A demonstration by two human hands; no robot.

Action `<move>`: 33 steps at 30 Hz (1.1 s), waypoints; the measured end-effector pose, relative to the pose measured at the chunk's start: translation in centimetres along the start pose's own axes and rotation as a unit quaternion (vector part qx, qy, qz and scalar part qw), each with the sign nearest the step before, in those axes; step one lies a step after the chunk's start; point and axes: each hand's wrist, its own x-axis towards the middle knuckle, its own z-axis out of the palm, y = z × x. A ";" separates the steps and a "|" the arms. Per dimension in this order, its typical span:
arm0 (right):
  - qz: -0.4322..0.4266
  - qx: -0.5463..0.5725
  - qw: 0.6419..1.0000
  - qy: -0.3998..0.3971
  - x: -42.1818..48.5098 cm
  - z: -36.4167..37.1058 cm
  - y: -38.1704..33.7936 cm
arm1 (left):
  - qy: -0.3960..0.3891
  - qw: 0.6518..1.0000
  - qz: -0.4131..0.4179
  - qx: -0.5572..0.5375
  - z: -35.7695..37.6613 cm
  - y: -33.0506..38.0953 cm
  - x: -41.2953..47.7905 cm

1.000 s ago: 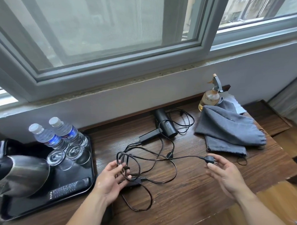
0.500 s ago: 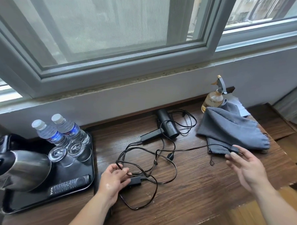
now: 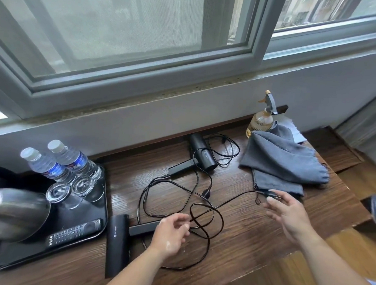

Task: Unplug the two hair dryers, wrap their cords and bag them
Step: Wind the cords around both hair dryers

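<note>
A person stands at a wooden tabletop (image 3: 253, 242) under the window, both hands out over a tangle of black cord (image 3: 217, 224). Nearest, the left hand (image 3: 170, 234) has its fingers curled onto the cord where it crosses itself, just beside the handle of the near hair dryer (image 3: 118, 242). That dryer lies flat at the front edge, next to the black tray (image 3: 103, 205). The right hand (image 3: 291, 215) is held out with fingers spread and nearly straight. The cord's plug (image 3: 271, 194) sits at its fingertips, with no closed grasp to be seen.

Farther back, the far hair dryer (image 3: 201, 151) lies against the wall, its own cord in slack loops beside it. Right of it, the grey cloth bags (image 3: 283, 163) lie in a soft heap, partly hiding a spray bottle (image 3: 260, 121).

By the look of it, the near dryer is unplugged, since its plug is free in the open. No socket is in view, so the far dryer's state is less sure. Neither cord is wound up, and no dryer is in a bag. The wrapping looks barely started, with both baggings left to do.
</note>
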 end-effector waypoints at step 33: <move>-0.012 -0.514 0.856 0.056 2.8 1.2 6.4 | 0.326 0.935 -0.063 0.127 -14.0 -6.5 -5.6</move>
